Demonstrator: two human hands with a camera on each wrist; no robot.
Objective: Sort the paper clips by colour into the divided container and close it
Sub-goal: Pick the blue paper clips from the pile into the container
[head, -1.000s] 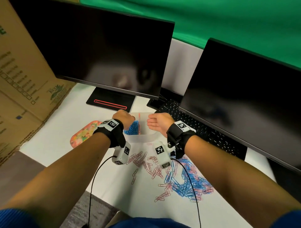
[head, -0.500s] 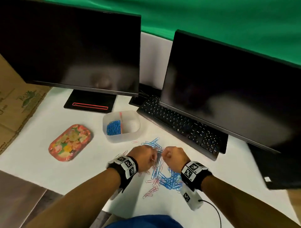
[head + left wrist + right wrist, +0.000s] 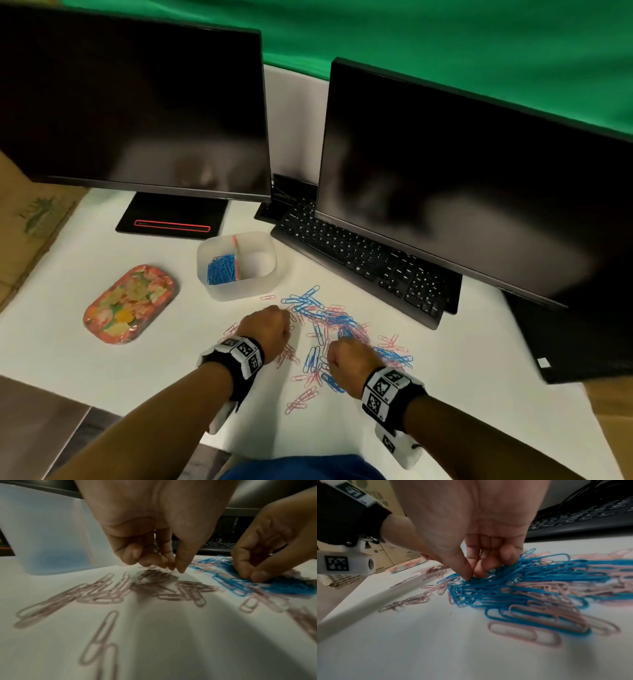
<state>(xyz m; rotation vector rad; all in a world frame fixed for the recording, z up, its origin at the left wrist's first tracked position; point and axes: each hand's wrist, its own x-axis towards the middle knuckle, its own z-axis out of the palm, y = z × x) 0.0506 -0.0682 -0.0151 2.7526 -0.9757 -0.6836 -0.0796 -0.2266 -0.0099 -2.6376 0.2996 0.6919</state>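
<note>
A translucent divided container (image 3: 260, 281) stands open, with blue paper clips (image 3: 221, 270) in its left compartment and a bare right one. Mixed pink and blue clips (image 3: 337, 322) lie scattered in front of it. My left hand (image 3: 270, 325) is down at the pile's left edge. In the left wrist view its fingertips (image 3: 173, 568) pinch together at the pink clips (image 3: 154, 577). My right hand (image 3: 347, 358) sits on the pile's near side, with thumb and fingers (image 3: 473, 576) pinching into tangled blue clips (image 3: 513, 586).
The flowered lid (image 3: 130, 303) lies left of the container. Two dark monitors (image 3: 137, 102) and a black keyboard (image 3: 370, 263) stand behind the pile. A cardboard box (image 3: 30, 219) is at the far left. The table's near edge (image 3: 308, 455) is close behind my wrists.
A second ago both hands were at the container. They have come back to the loose pile, and since half a second ago they have spread apart, each pinching into clips.
</note>
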